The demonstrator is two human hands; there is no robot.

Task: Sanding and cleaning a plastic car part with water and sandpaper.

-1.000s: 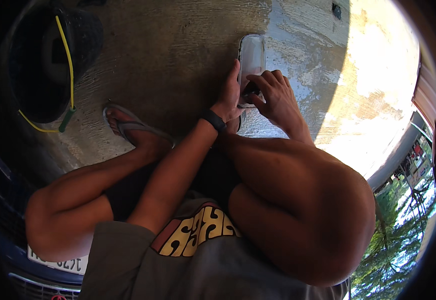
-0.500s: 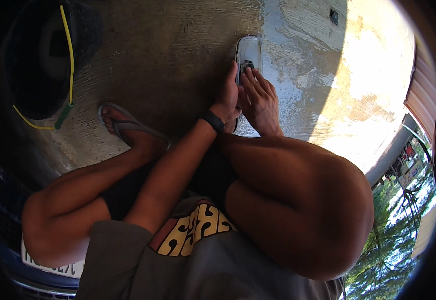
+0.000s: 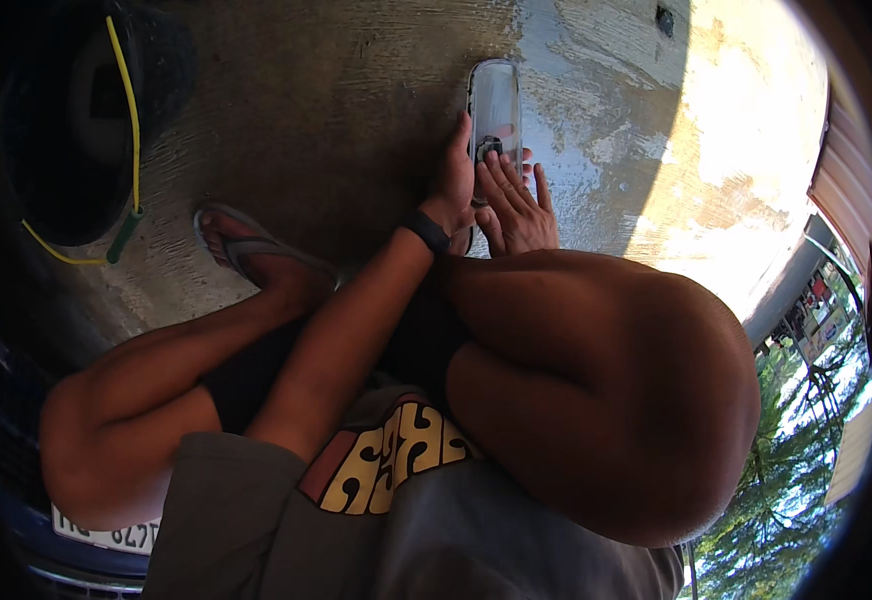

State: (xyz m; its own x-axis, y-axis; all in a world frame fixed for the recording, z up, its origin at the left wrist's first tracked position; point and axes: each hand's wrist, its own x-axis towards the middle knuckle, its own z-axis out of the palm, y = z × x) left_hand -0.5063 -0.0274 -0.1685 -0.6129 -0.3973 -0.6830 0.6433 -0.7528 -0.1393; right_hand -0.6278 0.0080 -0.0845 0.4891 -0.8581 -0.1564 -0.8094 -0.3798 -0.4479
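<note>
A long, narrow case (image 3: 497, 90) with rounded ends, pale and shiny with a dark rim, is held out in front of my right knee. Its exact kind is unclear. A small dark fitting (image 3: 489, 148) sits on its face. My left hand (image 3: 451, 182), with a dark band at the wrist, grips the case from the left and beneath. The thumb lies along the left edge, and fingertips show past the right edge. My right hand (image 3: 523, 215) is spread over the lower part, its fingertips at the dark fitting. The case's near end is partly hidden by my hands.
At the left stands a dark bucket (image 3: 36, 190) with a yellow handle (image 3: 134, 120) and green grip (image 3: 125, 236). My sandalled foot (image 3: 246, 245) rests on rough, partly wet concrete (image 3: 356, 90). Behind me at the lower left is a vehicle's number plate (image 3: 116, 534).
The case has shifted slightly up and shows more of its face. My right hand has slid back toward me and its fingers have spread; my left hand keeps its hold.
</note>
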